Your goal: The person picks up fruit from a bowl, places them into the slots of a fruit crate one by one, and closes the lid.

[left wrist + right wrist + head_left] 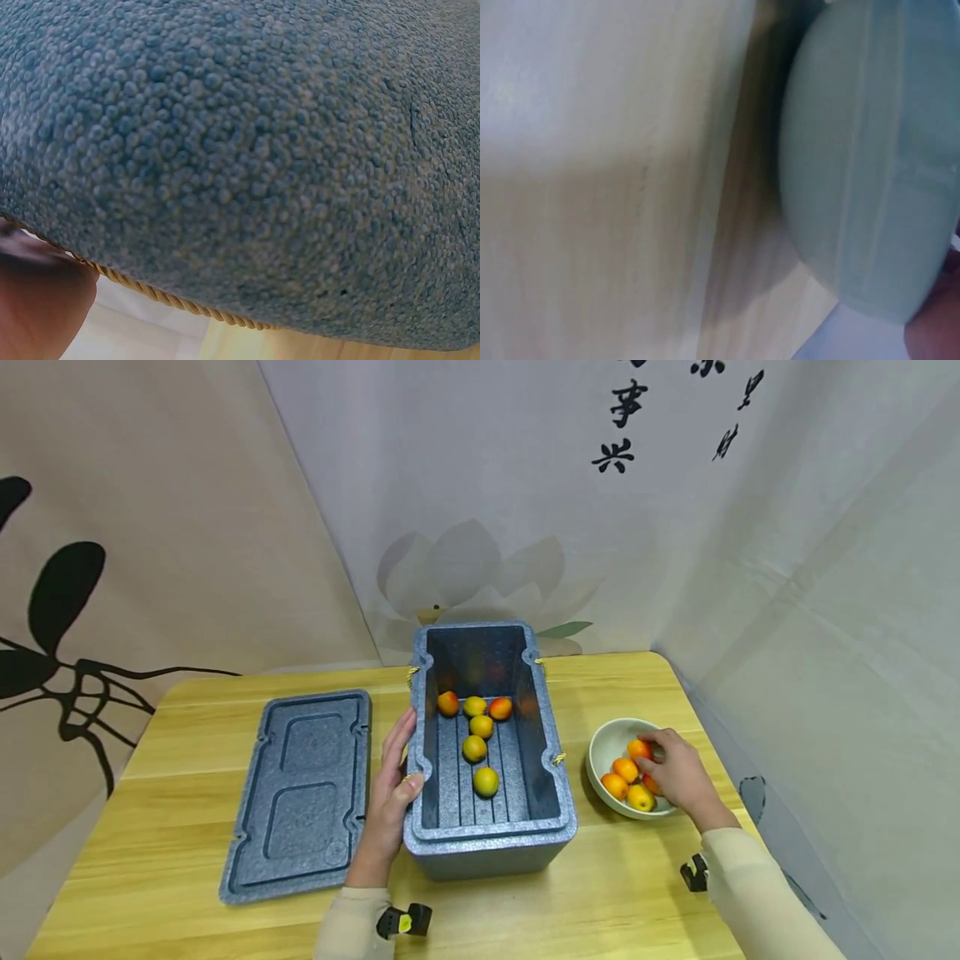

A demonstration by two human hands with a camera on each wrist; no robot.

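A grey-blue foam box [491,843] stands without its lid in the middle of the table. Several small yellow to orange-red fruits [486,782] lie on its ribbed floor. My left hand [392,785] holds the box's left wall, thumb at the rim. The left wrist view is mostly filled by the speckled foam wall [240,150]. To the right, a pale green bowl [600,760] carries several more fruits [641,797]. Reaching over its far right side, my right hand [682,777] pinches an orange fruit [637,749]. The right wrist view shows only the bowl's outside [855,165] and some skin.
Flat on the table to the left lies the box's lid [300,793]. Yellow cord [559,759] loops out at the box's sides. A printed cloth [480,485] hangs behind the wooden table [172,777], and another stretch of cloth runs along the right edge.
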